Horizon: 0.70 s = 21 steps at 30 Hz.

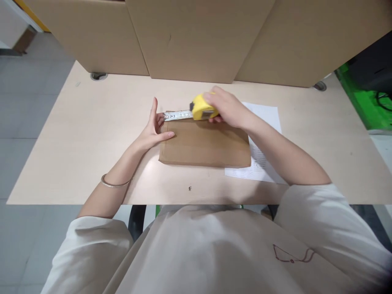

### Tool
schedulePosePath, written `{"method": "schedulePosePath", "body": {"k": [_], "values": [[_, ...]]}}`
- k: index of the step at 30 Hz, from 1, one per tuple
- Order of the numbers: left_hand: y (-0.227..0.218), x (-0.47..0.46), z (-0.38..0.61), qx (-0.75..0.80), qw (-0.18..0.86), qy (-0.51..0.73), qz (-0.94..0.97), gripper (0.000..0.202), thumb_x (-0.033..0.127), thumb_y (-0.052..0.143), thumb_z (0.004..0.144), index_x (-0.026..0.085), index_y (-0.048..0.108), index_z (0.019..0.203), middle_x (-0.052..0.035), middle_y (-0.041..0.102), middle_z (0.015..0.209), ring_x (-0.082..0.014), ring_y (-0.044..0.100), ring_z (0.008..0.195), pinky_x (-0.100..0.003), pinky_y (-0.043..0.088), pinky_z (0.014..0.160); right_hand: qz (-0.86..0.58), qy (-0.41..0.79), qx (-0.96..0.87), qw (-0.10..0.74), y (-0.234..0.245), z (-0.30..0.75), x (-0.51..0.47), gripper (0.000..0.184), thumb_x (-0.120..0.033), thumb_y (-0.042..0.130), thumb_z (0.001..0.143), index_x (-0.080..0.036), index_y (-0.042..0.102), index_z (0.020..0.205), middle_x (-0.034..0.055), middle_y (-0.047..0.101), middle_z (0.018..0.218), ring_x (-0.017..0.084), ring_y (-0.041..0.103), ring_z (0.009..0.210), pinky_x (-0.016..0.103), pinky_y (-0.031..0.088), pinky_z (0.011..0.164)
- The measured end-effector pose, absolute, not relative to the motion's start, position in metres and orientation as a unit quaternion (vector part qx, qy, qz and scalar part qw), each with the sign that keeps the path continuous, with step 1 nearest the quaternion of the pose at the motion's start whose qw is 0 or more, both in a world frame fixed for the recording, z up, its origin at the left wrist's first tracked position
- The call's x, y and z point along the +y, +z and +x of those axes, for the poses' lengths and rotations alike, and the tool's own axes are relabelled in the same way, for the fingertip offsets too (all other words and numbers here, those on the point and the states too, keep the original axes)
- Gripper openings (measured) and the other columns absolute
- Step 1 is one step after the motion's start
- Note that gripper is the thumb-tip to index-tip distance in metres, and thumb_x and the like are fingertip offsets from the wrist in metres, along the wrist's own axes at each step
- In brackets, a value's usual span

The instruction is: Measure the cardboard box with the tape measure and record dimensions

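Observation:
A flat brown cardboard box (208,145) lies on the table. My right hand (225,106) is closed around a yellow tape measure (203,108) above the box's far edge. Its silvery blade (179,115) is pulled out a short way to the left, along that edge. At the box's far left corner, my left hand (153,128) holds the blade's end with bent fingers. The thumb rests on the box top and one finger points up. Some of the left fingertips are hidden behind the blade's end.
A printed white sheet (266,118) lies partly under the box, on its right. Tall cardboard panels (199,41) stand along the back of the pale wooden table (92,134). Two cable holes are near the back corners. A small dark mark (190,188) shows near the front edge.

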<state>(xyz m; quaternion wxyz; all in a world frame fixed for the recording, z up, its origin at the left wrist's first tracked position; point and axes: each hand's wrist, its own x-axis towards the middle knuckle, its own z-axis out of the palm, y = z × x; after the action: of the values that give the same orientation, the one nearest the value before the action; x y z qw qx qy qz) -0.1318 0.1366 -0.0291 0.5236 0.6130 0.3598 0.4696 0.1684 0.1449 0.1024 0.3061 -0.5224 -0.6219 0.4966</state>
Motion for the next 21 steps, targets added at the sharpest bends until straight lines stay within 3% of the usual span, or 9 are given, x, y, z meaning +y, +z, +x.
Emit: {"method": "schedulePosePath", "body": {"k": [3,6,10,14,18,21], "values": [[-0.031,0.140,-0.135,0.348,0.524,0.465,0.622,0.138,0.056,0.106,0.064,0.040,0.027,0.176,-0.0079,0.072,0.135,-0.0305,0.072,0.137,-0.047,0.054,0.125,-0.461,0.437,-0.724,0.267,0.099,0.133,0.148,0.045,-0.068,0.073,0.096,-0.024,0.066,0.100,0.0032,0.071,0.086,0.022,0.067,0.080,0.030,0.050,0.068],[-0.034,0.144,-0.138,0.330,0.506,0.444,0.661,0.144,0.058,0.104,0.068,0.040,0.014,0.179,-0.0102,0.068,0.145,-0.0336,0.065,0.148,-0.052,0.051,0.128,-0.404,0.383,-0.794,0.245,0.094,0.117,0.149,0.046,-0.062,0.075,0.096,-0.020,0.069,0.114,0.0083,0.074,0.106,0.027,0.069,0.101,0.035,0.053,0.086],[-0.041,0.148,-0.141,0.314,0.477,0.428,0.701,0.151,0.070,0.097,0.072,0.036,-0.002,0.180,-0.0148,0.065,0.153,-0.0355,0.062,0.151,-0.054,0.048,0.129,-0.362,0.276,-0.858,0.240,0.090,0.134,0.147,0.055,-0.059,0.075,0.097,-0.020,0.064,0.133,0.0121,0.071,0.131,0.034,0.066,0.120,0.047,0.050,0.105],[-0.044,0.153,-0.146,0.325,0.442,0.421,0.723,0.152,0.083,0.092,0.069,0.034,0.001,0.180,-0.0161,0.064,0.154,-0.0356,0.063,0.148,-0.052,0.050,0.127,-0.390,0.197,-0.870,0.230,0.086,0.175,0.136,0.064,-0.060,0.078,0.095,-0.022,0.060,0.143,0.0148,0.067,0.141,0.040,0.062,0.131,0.057,0.047,0.113],[-0.022,0.152,-0.143,0.329,0.276,0.490,0.759,0.108,0.090,0.066,0.090,0.038,0.024,0.176,-0.0063,0.050,0.168,-0.0331,0.048,0.160,-0.051,0.037,0.137,-0.438,0.154,-0.864,0.193,0.078,0.203,0.118,0.073,-0.061,0.082,0.091,-0.025,0.058,0.149,0.0160,0.067,0.145,0.045,0.060,0.136,0.067,0.042,0.119],[0.015,0.127,-0.123,0.275,0.075,0.553,0.782,0.081,0.075,0.058,0.105,0.034,0.036,0.171,0.0002,0.051,0.165,-0.0274,0.051,0.153,-0.047,0.040,0.136,-0.445,0.145,-0.866,0.178,0.078,0.219,0.108,0.079,-0.066,0.078,0.093,-0.025,0.054,0.156,0.0163,0.065,0.152,0.047,0.056,0.143,0.071,0.037,0.123]]}}
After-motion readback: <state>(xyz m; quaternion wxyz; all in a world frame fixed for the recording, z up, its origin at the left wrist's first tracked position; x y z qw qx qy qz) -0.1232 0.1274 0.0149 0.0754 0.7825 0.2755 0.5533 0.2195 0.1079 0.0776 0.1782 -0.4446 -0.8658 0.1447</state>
